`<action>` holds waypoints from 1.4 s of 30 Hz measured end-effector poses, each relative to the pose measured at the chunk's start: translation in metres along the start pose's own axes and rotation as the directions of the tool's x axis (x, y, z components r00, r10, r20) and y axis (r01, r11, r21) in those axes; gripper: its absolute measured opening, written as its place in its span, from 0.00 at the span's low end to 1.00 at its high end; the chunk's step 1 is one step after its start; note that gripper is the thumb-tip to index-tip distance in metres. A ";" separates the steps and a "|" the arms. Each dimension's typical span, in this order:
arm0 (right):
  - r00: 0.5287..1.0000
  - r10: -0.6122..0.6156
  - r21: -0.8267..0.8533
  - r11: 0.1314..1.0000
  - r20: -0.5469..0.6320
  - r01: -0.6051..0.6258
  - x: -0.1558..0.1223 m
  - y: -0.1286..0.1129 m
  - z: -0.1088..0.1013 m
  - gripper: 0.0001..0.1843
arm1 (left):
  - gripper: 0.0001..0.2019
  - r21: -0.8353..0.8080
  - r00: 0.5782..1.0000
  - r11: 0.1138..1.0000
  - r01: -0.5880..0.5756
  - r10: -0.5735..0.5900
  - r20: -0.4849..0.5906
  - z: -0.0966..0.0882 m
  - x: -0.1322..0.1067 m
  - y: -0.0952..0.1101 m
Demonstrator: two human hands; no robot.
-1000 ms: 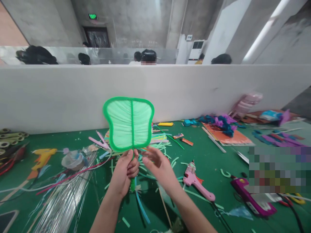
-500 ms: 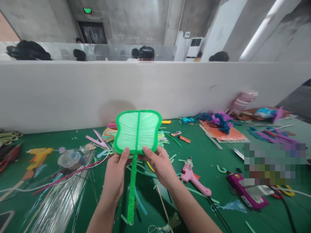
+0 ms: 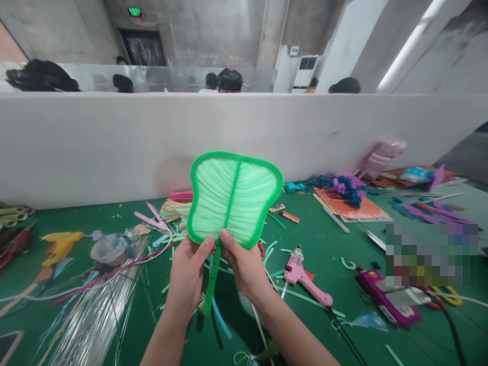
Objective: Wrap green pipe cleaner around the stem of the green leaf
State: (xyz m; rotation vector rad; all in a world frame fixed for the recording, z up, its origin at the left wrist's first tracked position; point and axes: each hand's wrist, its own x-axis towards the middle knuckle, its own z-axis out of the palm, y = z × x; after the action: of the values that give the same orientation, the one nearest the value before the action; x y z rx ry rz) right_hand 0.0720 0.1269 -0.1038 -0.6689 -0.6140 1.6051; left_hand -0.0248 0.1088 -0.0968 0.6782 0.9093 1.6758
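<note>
A green hand fan [image 3: 249, 195] is raised above the table, its pale, pleated face towards me and its top leaning right. Bright green edging runs round it, and a green rib crosses the middle. My left hand [image 3: 190, 264] grips the lower edge, thumb on the front beside the handle. My right hand [image 3: 244, 262] pinches the same edge just right of the handle, thumb near the rib. The fingers behind the fan are mostly hidden. Below the hands hangs the wrapped green handle [image 3: 212, 279], which no hand covers at its lower end.
A pink glue gun [image 3: 305, 277] lies right of my hands, a yellow glue gun [image 3: 61, 246] far left. Pink pliers [image 3: 154, 218], a bundle of clear strands [image 3: 95, 310] and a purple power strip [image 3: 389, 297] also lie on the green table [image 3: 320, 340]. A white partition [image 3: 95, 147] stands behind.
Both hands have lifted the fan and moved it slightly right. It has tilted, its top now leaning right, and it appears larger. The handle's lower end has risen. Both hands keep their hold.
</note>
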 end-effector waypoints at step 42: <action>0.978 0.161 -0.205 0.970 0.134 -0.132 -0.010 0.004 -0.018 0.19 | 0.20 0.490 0.908 0.827 -0.274 0.391 -0.151 -0.004 0.034 0.039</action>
State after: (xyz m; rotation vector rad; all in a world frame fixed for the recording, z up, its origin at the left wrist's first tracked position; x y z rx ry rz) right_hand 0.0837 0.1169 -0.1183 -0.7571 -0.8582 1.7590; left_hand -0.0581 0.1348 -0.0668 1.0122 1.4646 1.9005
